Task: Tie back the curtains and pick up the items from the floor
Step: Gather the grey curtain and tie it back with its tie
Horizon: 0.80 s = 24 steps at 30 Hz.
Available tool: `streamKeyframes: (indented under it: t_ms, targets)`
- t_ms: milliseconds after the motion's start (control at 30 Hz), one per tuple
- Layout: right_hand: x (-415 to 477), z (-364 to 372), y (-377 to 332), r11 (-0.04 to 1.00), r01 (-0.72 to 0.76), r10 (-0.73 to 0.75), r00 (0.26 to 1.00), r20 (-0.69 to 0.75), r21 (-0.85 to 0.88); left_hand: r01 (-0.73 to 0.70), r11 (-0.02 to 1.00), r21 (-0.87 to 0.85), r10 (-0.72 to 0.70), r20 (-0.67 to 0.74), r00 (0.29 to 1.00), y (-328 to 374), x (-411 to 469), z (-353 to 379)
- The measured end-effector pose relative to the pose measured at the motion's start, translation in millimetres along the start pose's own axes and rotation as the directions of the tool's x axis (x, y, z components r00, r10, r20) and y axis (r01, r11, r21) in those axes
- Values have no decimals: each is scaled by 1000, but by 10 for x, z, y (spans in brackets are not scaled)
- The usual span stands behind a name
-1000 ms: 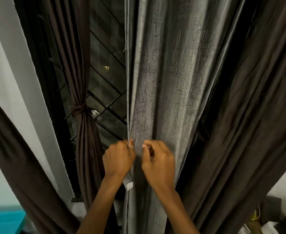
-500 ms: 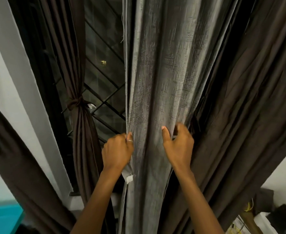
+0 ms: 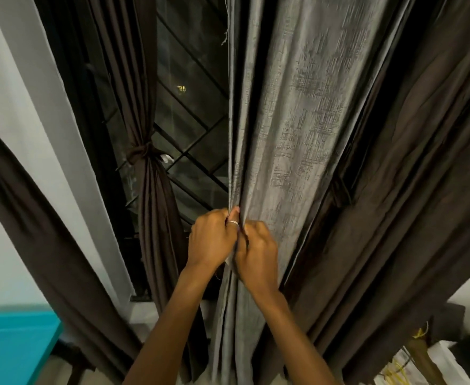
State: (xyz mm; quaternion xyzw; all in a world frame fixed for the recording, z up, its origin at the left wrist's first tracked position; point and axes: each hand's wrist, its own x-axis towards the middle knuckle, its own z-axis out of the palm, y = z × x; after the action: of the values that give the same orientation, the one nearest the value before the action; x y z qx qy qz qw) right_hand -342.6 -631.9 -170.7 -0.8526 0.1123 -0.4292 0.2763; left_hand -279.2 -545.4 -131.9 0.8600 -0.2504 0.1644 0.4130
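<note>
A grey textured curtain (image 3: 292, 129) hangs in front of me, in the middle of the window. My left hand (image 3: 213, 240), a ring on one finger, grips its left edge in a fist. My right hand (image 3: 257, 251) sits right beside it, fingers curled into the gathered grey folds. A dark brown curtain (image 3: 411, 168) hangs behind and to the right of the grey one. On the left, another brown curtain (image 3: 150, 190) is tied at its middle with a knot (image 3: 139, 154). No floor items are visible.
The dark window with a diagonal metal grille (image 3: 189, 112) shows between the curtains. A third brown drape (image 3: 33, 223) slants across the white wall at left. A teal surface (image 3: 11, 345) is at lower left. Clutter with white paper and yellow cord (image 3: 422, 357) lies at lower right.
My right hand has come back left from the grey curtain's right fold and now bunches fabric against my left hand. The left hand has kept its grip on the edge.
</note>
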Motion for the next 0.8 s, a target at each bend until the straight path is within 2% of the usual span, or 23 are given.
streamKeyframes:
  t_ms: [267,367,433,533,700,767,800]
  targets:
    - [-17,80,-84,1000,14,-14,997,82,1,-35,998,-59,36,11,999,-52,-12,-47]
    - [-19,55,-106,1000,-10,10,993,115,1,31,994,-104,-26,40,999,25,-40,-65]
    - [-25,68,-93,997,-41,34,993,109,61,60,998,-28,-59,35,998,112,-33,-88]
    - [-32,78,-53,995,-81,73,988,132,55,94,992,79,-95,2,996,190,10,-87]
    - [-37,51,-21,999,-1,-5,991,131,49,107,993,54,-106,-36,994,164,-2,-16]
    - [-11,-4,2,992,44,-62,987,149,122,92,995,46,-90,-40,995,156,-2,-3]
    - [17,-51,18,979,1,-37,984,173,203,92,995,33,-90,-42,995,143,8,0]
